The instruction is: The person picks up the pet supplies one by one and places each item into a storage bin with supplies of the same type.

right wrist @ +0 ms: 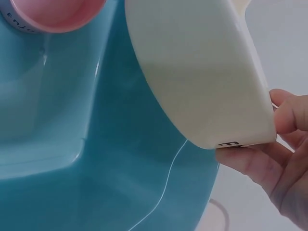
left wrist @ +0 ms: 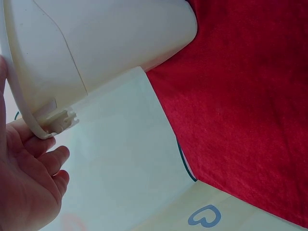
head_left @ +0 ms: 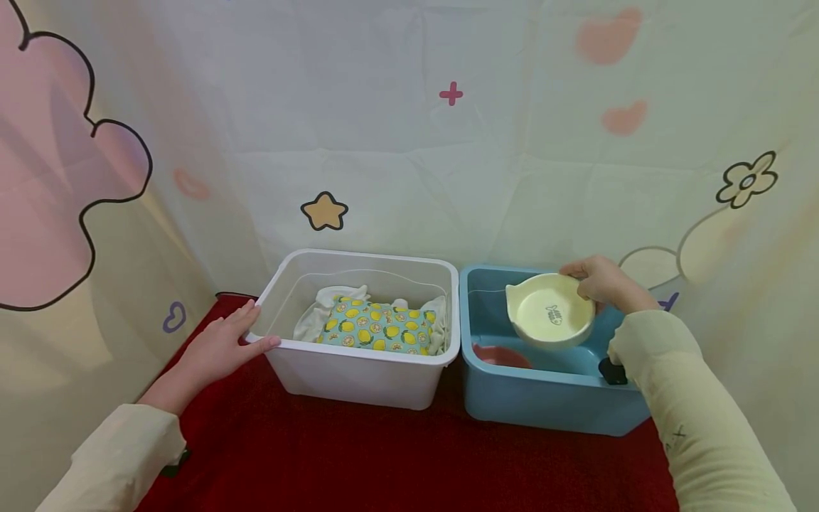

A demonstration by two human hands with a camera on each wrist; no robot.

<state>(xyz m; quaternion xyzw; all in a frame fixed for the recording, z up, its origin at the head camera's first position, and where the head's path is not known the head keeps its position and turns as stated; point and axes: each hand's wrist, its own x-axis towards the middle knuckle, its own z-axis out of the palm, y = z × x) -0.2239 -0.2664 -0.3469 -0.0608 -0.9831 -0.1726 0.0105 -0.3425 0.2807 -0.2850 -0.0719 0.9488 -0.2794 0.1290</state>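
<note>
Over the blue bin (head_left: 544, 404), my right hand (head_left: 603, 281) pinches the rim of a cream bowl (head_left: 549, 316) with a pointed ear shape on its edge. The bowl is tilted, its inside facing me, with a small fish mark at the bottom. In the right wrist view, thumb and fingers grip the edge of the bowl's wall (right wrist: 202, 91). My left hand (head_left: 220, 347) rests on the left front corner of the white bin (head_left: 358, 373), fingers spread loosely over the rim. In the left wrist view, that hand (left wrist: 31, 178) touches the rim with relaxed fingers.
Inside the white bin lies a lemon-print cloth item (head_left: 377, 327) with white frilly edges. A pink bowl (head_left: 502, 356) sits low in the blue bin's left front part. Both bins stand side by side on a red cloth (head_left: 384, 462), against a patterned curtain (head_left: 384, 107).
</note>
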